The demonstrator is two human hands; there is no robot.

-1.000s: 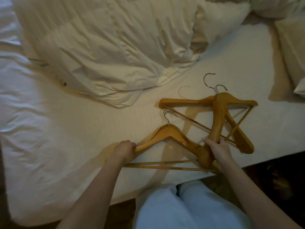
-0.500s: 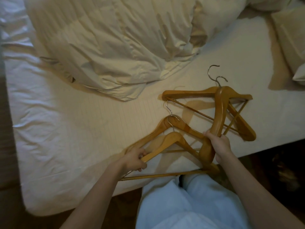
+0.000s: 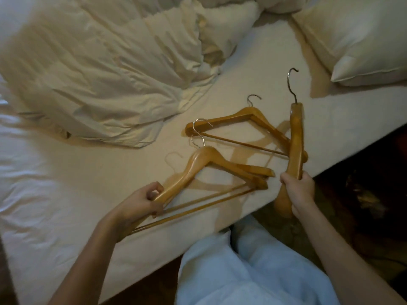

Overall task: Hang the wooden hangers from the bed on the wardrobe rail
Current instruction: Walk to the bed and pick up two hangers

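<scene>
— What were the hangers like?

— Smooth, glossy honey-coloured wood with curved shoulders, thin round crossbars and bent steel-wire hooks. The left hand (image 3: 141, 202) was clenched round the near-left shoulder ends of a stacked pair of hangers (image 3: 207, 159), lifted just clear of the sheet, their two hooks pointing far and their crossbars running side by side back to the hand.

— And the other hand?

— The right hand (image 3: 297, 191) was wrapped tight around an upright hanger (image 3: 295, 146), seen almost edge-on, so it read as one thick wooden bar with its hook at the far end and its lower end dropping past the mattress edge.

— Anything left lying?

— One flat hanger (image 3: 237, 118) lay on the bed (image 3: 66, 172), its right shoulder hidden behind the upright one; whether they touched I couldn't tell.

— The bedding?

— A finely ribbed cream sheet, a rumpled duvet (image 3: 99, 69) at far left and a plump, piped pillow (image 3: 356, 38) at far right. Pale blue trousers (image 3: 242, 271) showed nearest.
</scene>
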